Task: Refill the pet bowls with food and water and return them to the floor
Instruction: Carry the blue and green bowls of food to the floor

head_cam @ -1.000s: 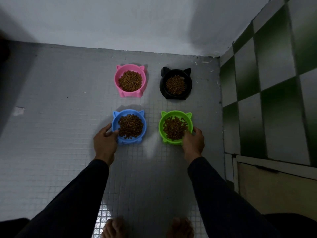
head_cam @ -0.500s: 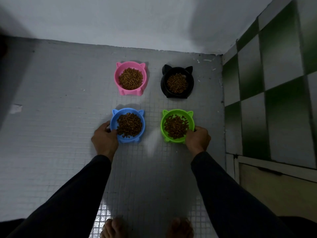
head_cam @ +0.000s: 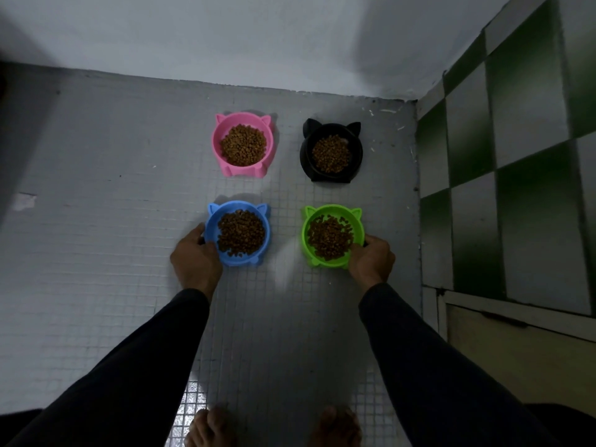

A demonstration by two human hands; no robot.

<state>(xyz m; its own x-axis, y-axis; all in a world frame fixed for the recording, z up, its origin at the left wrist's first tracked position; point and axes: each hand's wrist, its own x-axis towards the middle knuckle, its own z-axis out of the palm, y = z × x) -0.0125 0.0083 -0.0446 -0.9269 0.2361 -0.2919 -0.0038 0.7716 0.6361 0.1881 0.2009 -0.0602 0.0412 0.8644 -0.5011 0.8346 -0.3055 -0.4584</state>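
Several cat-eared pet bowls filled with brown kibble stand in a square on the grey tiled floor. The pink bowl [head_cam: 221,137] is at the back left, the black bowl [head_cam: 304,153] at the back right. Nearer to me are the blue bowl [head_cam: 211,227] on the left and the green bowl [head_cam: 306,233] on the right. My left hand [head_cam: 195,261] grips the blue bowl's left rim. My right hand [head_cam: 371,261] grips the green bowl's lower right rim. No water is visible in any bowl.
A white wall [head_cam: 290,43] runs behind the bowls. A green and white checkered tile wall [head_cam: 516,172] closes the right side, with a low cabinet door [head_cam: 516,359] beneath it. My bare feet [head_cam: 274,427] stand at the bottom edge.
Both hands have curled tighter round the rims of the blue and green bowls. The bowls have hardly shifted on the floor.
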